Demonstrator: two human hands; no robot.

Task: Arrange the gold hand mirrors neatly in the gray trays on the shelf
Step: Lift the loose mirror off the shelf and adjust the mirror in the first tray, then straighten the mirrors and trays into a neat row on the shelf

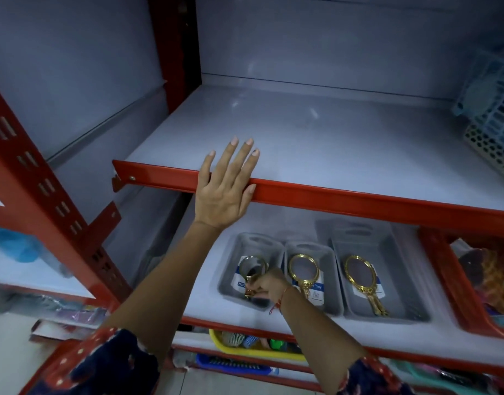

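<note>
The left hand (226,185) lies flat on the red front rail (359,199) of the upper shelf (316,132), its fingers (230,151) spread and pointing toward 12 o'clock, thumb hooked over the rail edge. It holds nothing.

Below, on the lower shelf (200,292), three gray trays sit side by side. The right hand (269,286) reaches into the left tray (230,258), fingers pinching the handle of a gold mirror (252,273) — the round head points toward 12 o'clock and the handle toward 6, lifted slightly off the tray floor or resting on it, I cannot tell which. A red thread (277,305) circles that wrist.

At 3 o'clock from the hand, the middle tray (329,269) holds a second mirror (303,273) lying flat, head up, handle toward 6. Further toward 3 o'clock, the right tray (393,263) holds a third mirror (362,276), its handle angled toward 5 o'clock.

A red basket (444,283) stands just beside the right tray at 3 o'clock. A blue basket (493,109) sits on the upper shelf at about 2 o'clock — well apart from the left hand. A yellow basket (225,344) shows under the lower shelf at 6 o'clock.
</note>
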